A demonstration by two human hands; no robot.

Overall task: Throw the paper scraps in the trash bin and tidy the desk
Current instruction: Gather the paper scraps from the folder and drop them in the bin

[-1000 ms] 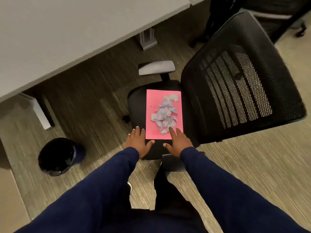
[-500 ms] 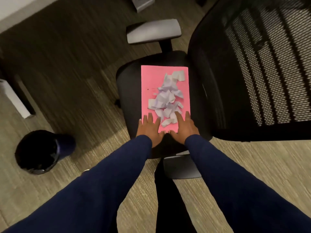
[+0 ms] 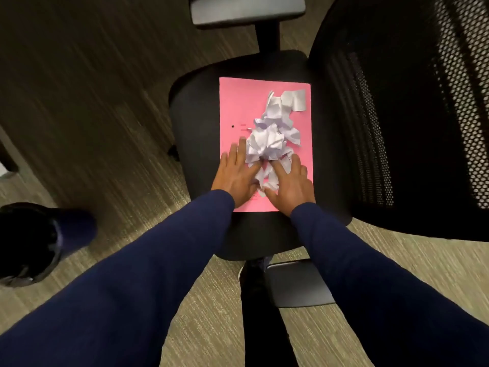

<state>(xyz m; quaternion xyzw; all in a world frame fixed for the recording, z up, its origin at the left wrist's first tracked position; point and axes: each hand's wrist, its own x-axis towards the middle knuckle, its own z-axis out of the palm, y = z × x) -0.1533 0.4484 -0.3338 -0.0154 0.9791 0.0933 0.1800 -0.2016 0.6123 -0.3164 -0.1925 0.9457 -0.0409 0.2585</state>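
Note:
A pile of white paper scraps (image 3: 272, 133) lies on a pink sheet (image 3: 235, 102) on the black seat of an office chair (image 3: 195, 107). My left hand (image 3: 236, 176) lies flat on the sheet, fingers spread, pressed against the left side of the pile. My right hand (image 3: 291, 184) lies flat against the pile's near right side, with scraps bunched between the two hands. Neither hand has closed around anything. The black trash bin (image 3: 31, 242) stands on the floor at the far left.
The chair's mesh backrest (image 3: 402, 115) rises to the right of the seat. One grey armrest (image 3: 246, 9) sits beyond the seat, another (image 3: 296, 284) near my legs. Striped carpet (image 3: 105, 128) covers the floor between chair and bin.
My view has moved closer to the chair. Both hands slid forward from the sheet's near edge onto it and pushed the flat scraps together into a bunched pile.

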